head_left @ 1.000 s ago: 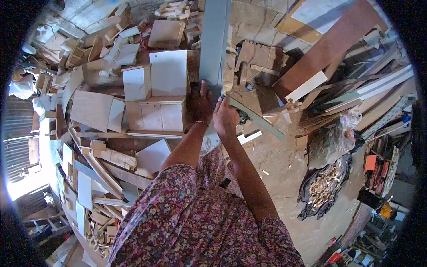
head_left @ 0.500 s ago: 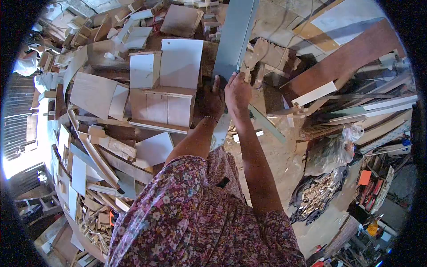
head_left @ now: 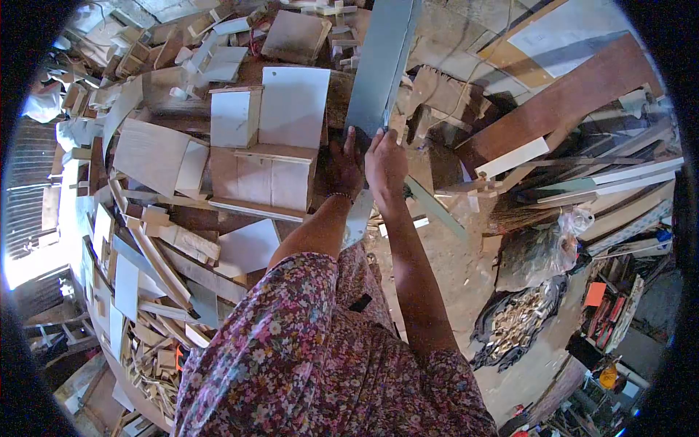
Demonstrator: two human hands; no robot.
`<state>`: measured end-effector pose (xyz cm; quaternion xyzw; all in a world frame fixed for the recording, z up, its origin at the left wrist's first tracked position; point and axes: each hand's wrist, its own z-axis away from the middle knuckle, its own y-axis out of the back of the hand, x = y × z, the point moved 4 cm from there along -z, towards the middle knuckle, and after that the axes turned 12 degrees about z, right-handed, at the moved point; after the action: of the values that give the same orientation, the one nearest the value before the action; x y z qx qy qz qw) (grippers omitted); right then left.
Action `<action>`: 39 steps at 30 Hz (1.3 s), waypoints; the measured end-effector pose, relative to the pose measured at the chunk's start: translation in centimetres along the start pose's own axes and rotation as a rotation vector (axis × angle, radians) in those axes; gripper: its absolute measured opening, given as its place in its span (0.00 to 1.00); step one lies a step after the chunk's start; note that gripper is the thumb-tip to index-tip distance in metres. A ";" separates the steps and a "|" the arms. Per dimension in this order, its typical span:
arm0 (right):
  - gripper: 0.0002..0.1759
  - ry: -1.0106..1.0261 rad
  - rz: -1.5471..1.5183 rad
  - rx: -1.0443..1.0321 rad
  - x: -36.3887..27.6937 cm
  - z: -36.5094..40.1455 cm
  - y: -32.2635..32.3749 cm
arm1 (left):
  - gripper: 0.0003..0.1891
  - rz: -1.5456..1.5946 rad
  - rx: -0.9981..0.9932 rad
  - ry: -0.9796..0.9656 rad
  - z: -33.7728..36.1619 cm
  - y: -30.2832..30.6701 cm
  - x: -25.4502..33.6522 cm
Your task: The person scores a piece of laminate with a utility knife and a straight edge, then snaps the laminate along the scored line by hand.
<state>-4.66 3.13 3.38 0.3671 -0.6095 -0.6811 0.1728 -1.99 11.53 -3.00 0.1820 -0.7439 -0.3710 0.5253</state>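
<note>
A long grey board (head_left: pixel 377 73) stretches away from me at the top centre, with a thin line or strip along its right edge. My left hand (head_left: pixel 347 169), with beads at the wrist, grips the board's near left edge, its thumb lying on the top face. Beside it, my right hand (head_left: pixel 387 166) is closed at the near right edge. A small dark tip shows at its fingers, but what it holds is too hidden to name. A pale panel (head_left: pixel 357 218) shows below the hands.
White and wooden box-like pieces (head_left: pixel 269 167) stand close on the left, among piled offcuts (head_left: pixel 156 364). A brown plank (head_left: pixel 561 102) slants on the right. A dark sack with wood scraps (head_left: pixel 517 320) and a plastic bag (head_left: pixel 575 226) lie on the floor.
My right hand has moved slightly toward me along the board's right edge. My left hand stays at the near left edge. The view has shifted a little.
</note>
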 end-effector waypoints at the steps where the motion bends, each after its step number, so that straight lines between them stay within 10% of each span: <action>1: 0.14 -0.002 -0.002 -0.008 0.1 0.2 -0.3 | 0.23 -0.005 -0.005 0.004 0.1 -0.3 -0.2; 7: 0.13 0.038 -0.063 0.049 1.8 5.8 -2.4 | 0.24 -0.063 -0.086 0.009 -0.4 -1.3 -0.8; 9: 0.10 0.081 0.046 0.189 2.2 7.9 -2.1 | 0.23 0.010 0.303 -0.246 0.0 1.3 1.3; 15: 0.15 -0.035 -0.013 0.025 0.8 1.0 -0.4 | 0.23 0.050 -0.055 -0.065 -0.2 -1.5 -1.1; 39: 0.14 -0.057 -0.091 0.053 -0.2 0.3 -0.6 | 0.24 0.083 0.062 0.058 -0.1 -3.2 -2.3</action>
<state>-4.65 3.57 2.85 0.3794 -0.6145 -0.6822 0.1144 -1.34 10.94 -6.85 0.1780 -0.7462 -0.3204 0.5558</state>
